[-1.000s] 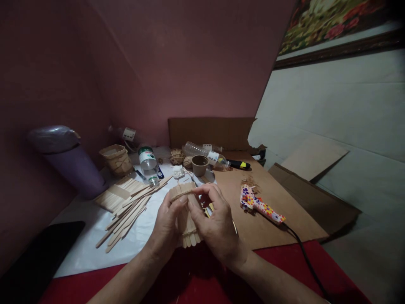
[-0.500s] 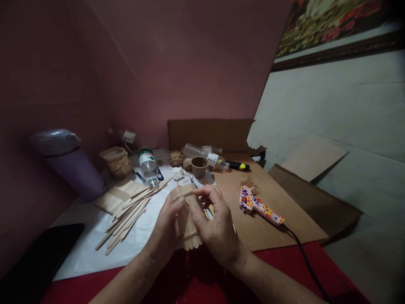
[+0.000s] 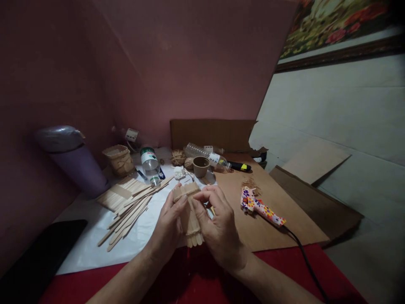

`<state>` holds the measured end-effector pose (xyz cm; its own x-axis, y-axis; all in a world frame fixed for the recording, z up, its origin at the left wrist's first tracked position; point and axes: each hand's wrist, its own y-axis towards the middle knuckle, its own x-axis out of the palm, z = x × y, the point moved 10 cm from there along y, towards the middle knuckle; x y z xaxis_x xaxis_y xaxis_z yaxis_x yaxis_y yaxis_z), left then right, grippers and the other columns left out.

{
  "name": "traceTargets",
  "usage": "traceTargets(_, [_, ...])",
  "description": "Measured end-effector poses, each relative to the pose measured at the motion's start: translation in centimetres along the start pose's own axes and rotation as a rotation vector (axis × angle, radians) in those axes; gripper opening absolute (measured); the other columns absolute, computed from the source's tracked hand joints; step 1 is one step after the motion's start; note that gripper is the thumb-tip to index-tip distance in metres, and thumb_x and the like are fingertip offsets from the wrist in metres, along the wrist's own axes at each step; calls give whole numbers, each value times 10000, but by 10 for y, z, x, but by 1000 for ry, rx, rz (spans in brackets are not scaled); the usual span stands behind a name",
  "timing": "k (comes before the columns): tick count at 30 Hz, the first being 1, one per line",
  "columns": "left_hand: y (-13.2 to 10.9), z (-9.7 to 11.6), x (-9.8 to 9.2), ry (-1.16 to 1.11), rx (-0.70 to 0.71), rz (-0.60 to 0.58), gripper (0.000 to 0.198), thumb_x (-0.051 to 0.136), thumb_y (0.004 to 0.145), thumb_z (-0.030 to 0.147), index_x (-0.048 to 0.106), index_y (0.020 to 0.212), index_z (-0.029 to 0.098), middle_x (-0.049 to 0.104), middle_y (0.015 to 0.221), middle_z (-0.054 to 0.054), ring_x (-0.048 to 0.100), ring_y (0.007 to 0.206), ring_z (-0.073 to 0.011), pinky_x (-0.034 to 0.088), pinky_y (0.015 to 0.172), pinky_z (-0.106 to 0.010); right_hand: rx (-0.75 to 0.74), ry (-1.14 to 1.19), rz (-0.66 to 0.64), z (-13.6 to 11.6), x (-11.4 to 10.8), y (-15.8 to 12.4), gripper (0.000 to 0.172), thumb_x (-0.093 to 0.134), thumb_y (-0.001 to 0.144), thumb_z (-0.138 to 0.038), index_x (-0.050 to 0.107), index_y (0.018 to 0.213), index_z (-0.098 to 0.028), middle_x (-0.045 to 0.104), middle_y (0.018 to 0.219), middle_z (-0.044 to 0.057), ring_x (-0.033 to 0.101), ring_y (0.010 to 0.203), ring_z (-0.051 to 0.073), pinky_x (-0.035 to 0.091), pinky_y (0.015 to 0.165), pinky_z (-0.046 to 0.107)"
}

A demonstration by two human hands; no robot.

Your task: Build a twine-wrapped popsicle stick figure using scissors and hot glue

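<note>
Head view: left hand (image 3: 167,226) and right hand (image 3: 221,230), grip closed on round-ended wooden sticks (image 3: 190,219) under coarse twine (image 3: 193,232).

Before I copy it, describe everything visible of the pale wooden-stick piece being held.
The pale wooden-stick piece shows flat, round-tipped sticks side by side, crossed near both ends by twine-like bands. Nearer than the round brown cup, it points lengthwise away, gripped by the left hand and right hand. Its back is hidden.

a home craft corner, it appears: glue gun (image 3: 261,207), twine (image 3: 179,157) and wooden sticks (image 3: 133,211) near a framed floral picture (image 3: 341,29).
</note>
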<state>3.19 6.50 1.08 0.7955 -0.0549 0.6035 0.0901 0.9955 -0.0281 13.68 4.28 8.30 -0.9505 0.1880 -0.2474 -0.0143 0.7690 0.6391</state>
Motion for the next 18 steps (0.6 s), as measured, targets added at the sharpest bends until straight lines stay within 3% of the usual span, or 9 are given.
traceTargets(8, [-3, 0, 7, 0, -31, -11, 351, 579, 847, 302, 563, 1166, 159, 676, 1100, -95, 631, 1022, -264, 507, 861, -350, 263, 165, 62, 32, -3, -3, 122, 496, 920, -301, 553, 875, -204, 574, 747, -9, 544, 676, 141, 437, 613, 256])
traceTargets(13, [-1, 4, -6, -34, -75, 108, 373, 623, 799, 315, 587, 1133, 152, 703, 980, -89, 676, 870, -255, 551, 753, -351, 196, 104, 121, 33, -15, 4, 120, 507, 908, -259, 599, 963, -203, 641, 870, 25, 598, 801, 165, 472, 706, 276])
traceTargets(16, [4, 22, -25, -42, -27, 230, 346, 633, 771, 324, 604, 1077, 165, 703, 830, -50, 678, 723, -227, 568, 674, -358, 182, -9, 136, 40, -20, 10, 141, 505, 895, -215, 623, 960, -176, 670, 903, 58, 619, 838, 186, 478, 742, 300])
traceTargets(18, [7, 40, -34, -11, 52, 288, 315, 657, 730, 271, 615, 1026, 172, 685, 735, -17, 653, 613, -196, 572, 621, -357, 156, -100, 52, 43, -12, 13, 144, 498, 876, -159, 635, 919, -170, 679, 878, 63, 625, 819, 191, 477, 724, 301])
